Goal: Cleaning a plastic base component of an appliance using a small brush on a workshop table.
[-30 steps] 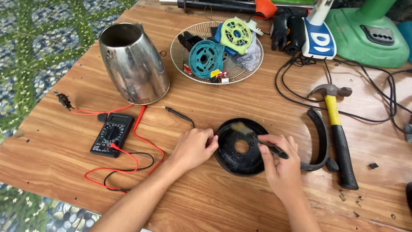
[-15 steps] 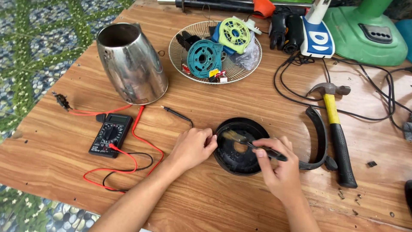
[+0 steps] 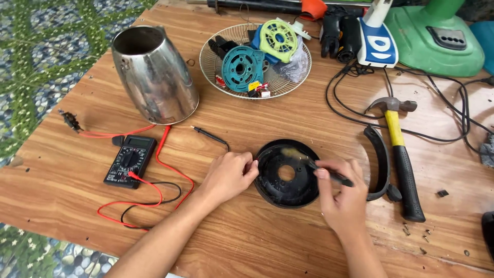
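In the head view, the left hand (image 3: 229, 175) is pinching the near-left rim of the black disc (image 3: 275, 188), thumb and fingers pressed together on its edge, pinning it to the bench (image 3: 288, 237). The disc is lying flat near the middle of the bench, between the two hands, its centre hole showing. The right hand (image 3: 342, 198) is gripping a small brush (image 3: 314, 164), fingers closed around its dark handle, and the pale bristles are resting on the disc's upper inner face.

Against the frames from a second ago, the brush tip is sitting further up and to the left inside the disc, where it earlier lay nearer the right rim; the right hand has also drifted slightly toward the near edge. The left hand is staying put on the rim. Judging by that, the brushing is working its way round the inner face, and the disc is not shifting under the strokes.

Around them: a multimeter (image 3: 129, 160) with red and black leads is lying to the left, a steel kettle body (image 3: 154, 74) is standing behind it, and a wire basket (image 3: 216, 72) of plastic parts is sitting beyond the disc. To the right, a curved black strip (image 3: 380, 154) is lying just beside the disc, and a hammer (image 3: 401, 154) with a yellow neck is lying next to that.
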